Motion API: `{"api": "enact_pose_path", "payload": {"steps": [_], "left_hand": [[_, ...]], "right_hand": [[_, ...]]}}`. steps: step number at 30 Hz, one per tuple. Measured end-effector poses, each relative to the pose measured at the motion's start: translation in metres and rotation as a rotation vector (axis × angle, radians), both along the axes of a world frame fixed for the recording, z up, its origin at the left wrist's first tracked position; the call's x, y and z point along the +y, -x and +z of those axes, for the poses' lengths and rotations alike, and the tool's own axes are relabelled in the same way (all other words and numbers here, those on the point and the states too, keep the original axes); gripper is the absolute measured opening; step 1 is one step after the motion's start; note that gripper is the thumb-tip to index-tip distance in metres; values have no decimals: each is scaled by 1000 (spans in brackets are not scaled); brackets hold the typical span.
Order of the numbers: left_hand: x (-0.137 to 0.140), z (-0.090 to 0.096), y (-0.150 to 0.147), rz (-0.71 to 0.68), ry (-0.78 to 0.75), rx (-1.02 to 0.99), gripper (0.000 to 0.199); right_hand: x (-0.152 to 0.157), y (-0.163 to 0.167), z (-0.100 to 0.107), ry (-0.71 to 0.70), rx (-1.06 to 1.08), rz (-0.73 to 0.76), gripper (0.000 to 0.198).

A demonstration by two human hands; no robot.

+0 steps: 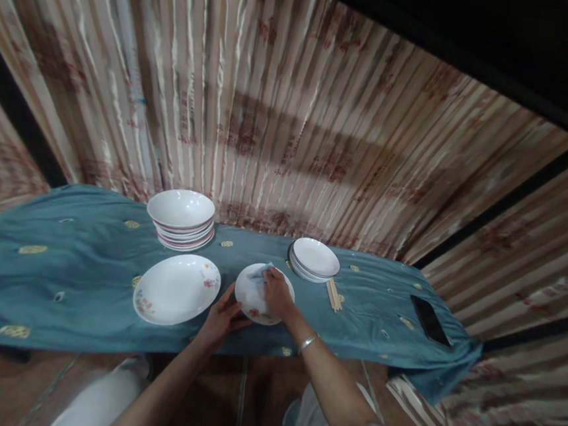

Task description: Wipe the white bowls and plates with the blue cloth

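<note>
A small white plate (pixel 247 297) with floral marks on its rim lies in front of me on the table. My left hand (pixel 222 315) grips the plate's near left edge, the thumb on top and the other fingers low at the rim. My right hand (pixel 277 293) is closed on a pale blue cloth (pixel 261 274) and presses it against the plate's upper surface. Just left of my left hand sits a larger oval white plate (pixel 176 290) with flowers at both ends. Part of the small plate is hidden under my right hand.
A stack of white bowls and plates (pixel 184 221) stands at the back left. Behind my right hand is a stack of small plates (pixel 316 259), with wooden chopsticks (pixel 334 295) beside it. A black phone (pixel 430 320) lies far right on the teal tablecloth (pixel 374 314). Curtains (pixel 273 106) hang behind.
</note>
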State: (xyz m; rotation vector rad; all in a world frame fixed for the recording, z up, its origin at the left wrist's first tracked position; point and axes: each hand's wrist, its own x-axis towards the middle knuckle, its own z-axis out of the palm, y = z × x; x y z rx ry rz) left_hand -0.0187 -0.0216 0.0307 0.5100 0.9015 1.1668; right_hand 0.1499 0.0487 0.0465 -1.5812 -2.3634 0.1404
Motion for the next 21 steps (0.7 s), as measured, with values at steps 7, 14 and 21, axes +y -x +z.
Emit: {"api": "enact_pose_path", "payload": {"steps": [7, 14, 21], "left_hand": [[-1, 8, 0, -13, -9, 18, 76], [-4, 19, 1, -34, -8, 10, 73], [-2, 16, 3, -40, -3, -39, 71]], "right_hand": [[-5, 23, -3, 50, 184, 32, 45], [-19, 35, 3, 164, 299, 179, 36], [-47, 24, 23, 251, 315, 265, 27]]}}
